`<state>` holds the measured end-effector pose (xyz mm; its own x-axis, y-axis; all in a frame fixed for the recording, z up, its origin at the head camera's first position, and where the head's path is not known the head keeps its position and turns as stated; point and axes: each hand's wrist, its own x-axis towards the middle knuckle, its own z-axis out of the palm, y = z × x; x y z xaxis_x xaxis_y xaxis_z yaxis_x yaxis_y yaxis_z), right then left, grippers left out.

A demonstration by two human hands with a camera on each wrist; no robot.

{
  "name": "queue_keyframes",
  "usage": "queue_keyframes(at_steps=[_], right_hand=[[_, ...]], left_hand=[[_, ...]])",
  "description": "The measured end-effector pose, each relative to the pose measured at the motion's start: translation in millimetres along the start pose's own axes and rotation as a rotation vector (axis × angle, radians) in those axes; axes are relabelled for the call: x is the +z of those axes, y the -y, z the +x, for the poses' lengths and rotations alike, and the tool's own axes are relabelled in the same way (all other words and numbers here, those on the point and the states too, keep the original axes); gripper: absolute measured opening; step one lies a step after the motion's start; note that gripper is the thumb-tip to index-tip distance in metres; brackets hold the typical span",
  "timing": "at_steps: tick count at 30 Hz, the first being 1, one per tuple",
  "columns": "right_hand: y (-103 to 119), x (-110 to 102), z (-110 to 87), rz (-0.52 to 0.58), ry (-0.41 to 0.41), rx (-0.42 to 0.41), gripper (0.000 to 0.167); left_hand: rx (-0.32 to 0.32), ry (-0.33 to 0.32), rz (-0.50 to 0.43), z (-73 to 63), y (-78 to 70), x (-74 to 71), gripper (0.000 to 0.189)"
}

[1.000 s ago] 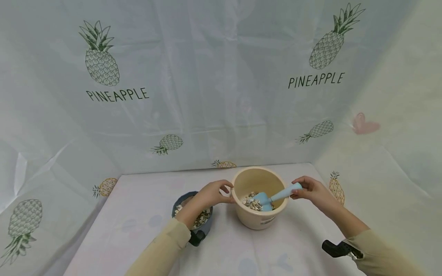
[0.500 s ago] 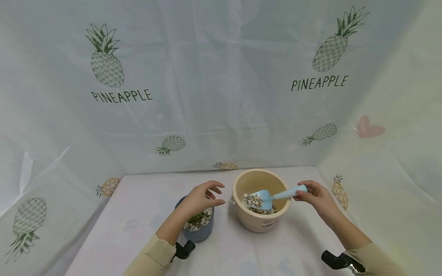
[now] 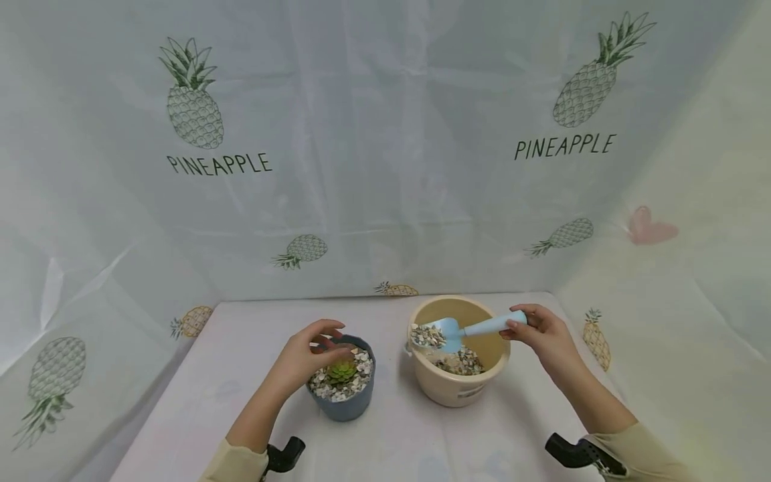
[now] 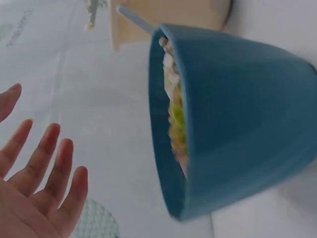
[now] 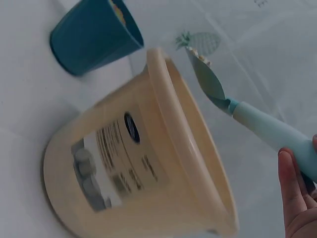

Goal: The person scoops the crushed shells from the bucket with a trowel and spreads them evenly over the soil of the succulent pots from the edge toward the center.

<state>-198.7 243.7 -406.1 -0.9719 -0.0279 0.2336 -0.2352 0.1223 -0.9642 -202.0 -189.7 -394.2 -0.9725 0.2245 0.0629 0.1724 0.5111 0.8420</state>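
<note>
My right hand [image 3: 545, 338] pinches the handle of a light blue hand trowel [image 3: 490, 326]. White and brown pebbles [image 3: 426, 335] lie heaped on its blade. In the right wrist view the blade is just above the rim of a cream bucket [image 5: 109, 168]. More pebbles [image 3: 462, 361] lie inside the bucket. To the left stands a blue-grey pot [image 3: 346, 408] holding a green succulent [image 3: 342, 372] ringed by light pebbles. My left hand [image 3: 301, 358] overlaps the pot's far left side in the head view; the left wrist view shows its fingers [image 4: 57, 173] spread, apart from the rim and holding nothing.
Pot and bucket stand on a pale cloth-covered table [image 3: 397, 442], a gap between them. A pineapple-printed curtain [image 3: 385, 167] surrounds the back and sides. Black wrist mounts [image 3: 569, 450] sit at both cuffs.
My left hand has let go of the bucket's rim and moved left to the pot, uncovering the succulent. My right hand has raised the loaded trowel out of the bucket's pebbles.
</note>
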Motion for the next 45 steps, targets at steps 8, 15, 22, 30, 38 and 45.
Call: queue_keyframes(at_steps=[8, 15, 22, 30, 38, 45], right_hand=[[10, 37, 1.8, 0.064, 0.002, 0.056, 0.04], [13, 72, -1.4, 0.096, -0.02, 0.107, 0.038], [6, 101, -11.7, 0.148, -0.046, 0.145, 0.036], [-2, 131, -20.5, 0.242, -0.071, 0.2, 0.036], [-3, 139, -23.5, 0.243, -0.082, 0.208, 0.038], [-8, 140, -22.1, 0.289, -0.07, 0.181, 0.037]], left_hand=[[-0.013, -0.066, 0.027, -10.6, 26.6, -15.5, 0.046], [-0.066, 0.004, 0.047, -20.2, 52.3, -24.9, 0.06], [-0.018, 0.253, 0.006, -27.8, 74.0, -19.0, 0.097], [0.005, 0.25, -0.036, -21.0, 88.4, -12.0, 0.104], [0.012, 0.347, -0.05, -2.0, 103.4, -15.8, 0.108], [0.022, 0.424, -0.056, 11.1, 117.4, -22.2, 0.107]])
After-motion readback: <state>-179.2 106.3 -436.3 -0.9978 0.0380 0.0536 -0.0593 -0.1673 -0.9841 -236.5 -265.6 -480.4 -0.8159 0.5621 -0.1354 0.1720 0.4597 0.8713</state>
